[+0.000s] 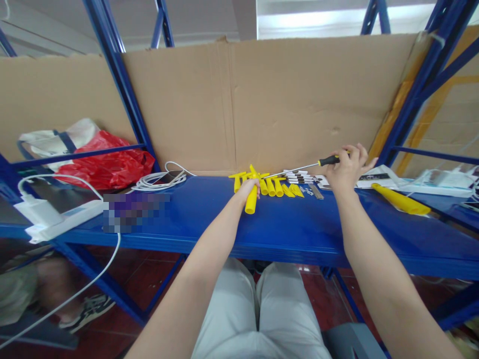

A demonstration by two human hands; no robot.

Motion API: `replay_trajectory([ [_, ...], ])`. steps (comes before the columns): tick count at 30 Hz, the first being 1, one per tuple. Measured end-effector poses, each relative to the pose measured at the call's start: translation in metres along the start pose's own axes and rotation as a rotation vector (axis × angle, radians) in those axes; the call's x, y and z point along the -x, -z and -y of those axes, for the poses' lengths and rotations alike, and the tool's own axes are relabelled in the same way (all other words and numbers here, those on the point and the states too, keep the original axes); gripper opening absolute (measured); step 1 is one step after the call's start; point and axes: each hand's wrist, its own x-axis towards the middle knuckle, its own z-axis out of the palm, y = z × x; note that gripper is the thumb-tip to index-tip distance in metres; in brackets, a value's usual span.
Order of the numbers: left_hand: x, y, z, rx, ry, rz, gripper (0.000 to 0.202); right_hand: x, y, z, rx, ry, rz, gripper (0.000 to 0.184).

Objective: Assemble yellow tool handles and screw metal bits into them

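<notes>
My left hand (248, 188) is wrapped round a yellow plastic scraper-like tool (250, 205), its round handle pointing at me and its crosswise head facing away. My right hand (345, 167) grips the black and yellow handle of a long screwdriver (329, 160) with thumb and fingers, the other fingers spread. The screwdriver's thin shaft slants left and down to the yellow tool's head; whether the tip touches a screw I cannot tell. Beside my left hand lie several similar yellow handles (278, 188), small yellow pieces (296, 190), small screws or fittings (309, 190) and a flat metal strip (318, 192).
Black-and-white packets (299, 177) lie behind the small parts. A large yellow cone-shaped piece (400, 200) lies at right. White coiled cable (159, 181), a red plastic bag (112, 157) and a power strip (71, 219) are at left. Cardboard (280, 99) walls the blue shelf (194, 212). Another person's leg (56, 284) shows lower left.
</notes>
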Motion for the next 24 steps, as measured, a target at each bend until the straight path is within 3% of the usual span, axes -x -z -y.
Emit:
replay_trajectory([
  [6, 0.0005, -0.0012, 0.0005, 0.017, -0.004, 0.017, 0.011, -0.0017, 0.0, -0.0029, -0.099, -0.018, 0.051, 0.037],
  [14, -0.003, -0.0016, 0.0013, -0.009, 0.02, 0.05, 0.016, -0.0017, -0.0082, -0.0017, 0.011, -0.019, -0.095, 0.03],
  [24, 0.0004, -0.003, -0.0004, -0.031, 0.027, 0.053, 0.012, 0.0002, -0.0031, 0.0024, -0.04, -0.029, -0.088, 0.026],
])
